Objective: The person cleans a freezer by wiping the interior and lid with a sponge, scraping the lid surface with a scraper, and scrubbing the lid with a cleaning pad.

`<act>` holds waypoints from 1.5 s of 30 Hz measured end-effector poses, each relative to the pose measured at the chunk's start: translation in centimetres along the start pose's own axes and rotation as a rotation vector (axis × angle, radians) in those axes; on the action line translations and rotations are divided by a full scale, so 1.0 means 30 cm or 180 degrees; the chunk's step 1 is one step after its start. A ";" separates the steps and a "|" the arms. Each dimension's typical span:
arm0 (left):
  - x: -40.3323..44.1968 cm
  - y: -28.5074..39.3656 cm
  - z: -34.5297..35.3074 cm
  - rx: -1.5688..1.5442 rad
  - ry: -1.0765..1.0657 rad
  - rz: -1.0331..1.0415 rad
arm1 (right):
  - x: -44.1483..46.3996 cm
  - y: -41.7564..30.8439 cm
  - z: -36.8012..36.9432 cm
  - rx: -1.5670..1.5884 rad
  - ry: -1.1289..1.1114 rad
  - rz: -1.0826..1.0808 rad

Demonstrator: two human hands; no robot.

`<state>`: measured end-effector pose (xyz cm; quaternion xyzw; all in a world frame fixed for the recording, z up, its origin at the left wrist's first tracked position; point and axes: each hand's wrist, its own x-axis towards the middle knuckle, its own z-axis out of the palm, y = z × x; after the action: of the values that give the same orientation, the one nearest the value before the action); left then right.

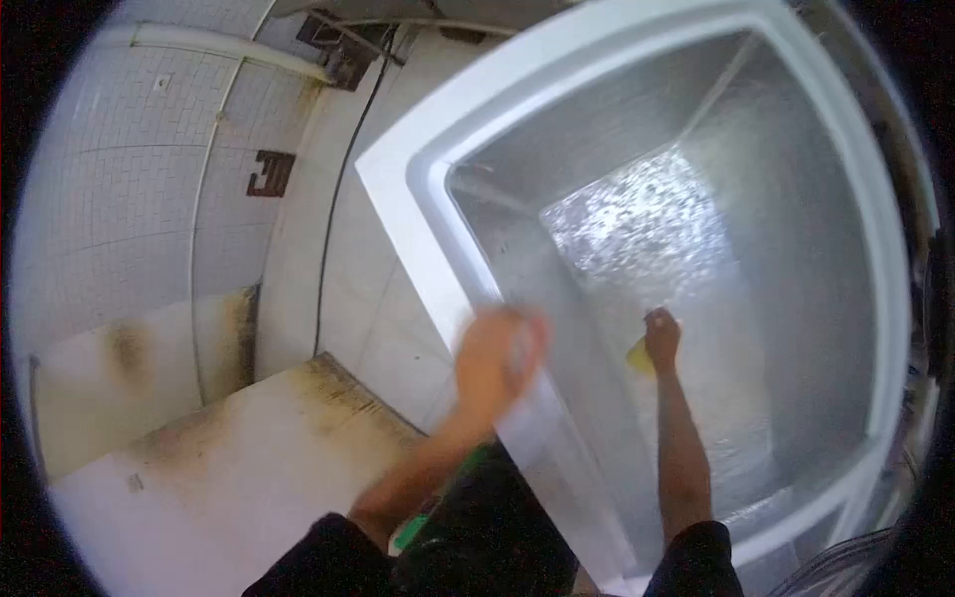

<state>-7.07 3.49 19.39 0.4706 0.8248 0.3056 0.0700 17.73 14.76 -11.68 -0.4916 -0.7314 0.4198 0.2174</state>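
Deep inside a white chest freezer (418,249), my right hand (662,341) is closed around a yellow cloth (640,358). Only part of the cloth shows, to the left of the fingers, low over the freezer's floor. The metal-looking lining (647,219) shines brightly on the bottom, where it looks wet. My left hand (495,360) is at the freezer's near left rim. Motion blur smears its fingers, so I cannot tell whether they grip the rim or only pass over it.
To the left runs a pale tiled wall (129,199) with brown stains and thin pipes. A black cable (343,189) hangs along the panel behind the freezer. The white floor (219,478) has dirty edges. Dark cables (836,567) lie at the lower right.
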 end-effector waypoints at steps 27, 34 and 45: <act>-0.813 -1.407 -0.555 0.1920 -0.1192 -0.2929 | -1.306 -0.946 -0.927 0.3505 0.0969 0.3350; -1.204 -1.173 -0.636 0.1104 -0.1697 -0.3404 | -1.317 -1.040 -0.693 0.3078 0.0236 0.2969; -0.987 -0.964 -0.757 -0.1652 -0.0778 -0.2427 | -1.560 -1.195 -0.737 0.2786 -0.0018 0.3298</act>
<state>-21.22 -41.41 16.05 0.1338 0.8208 0.3965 0.3889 34.41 -24.45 34.65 -0.6442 -0.1646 0.7284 0.1652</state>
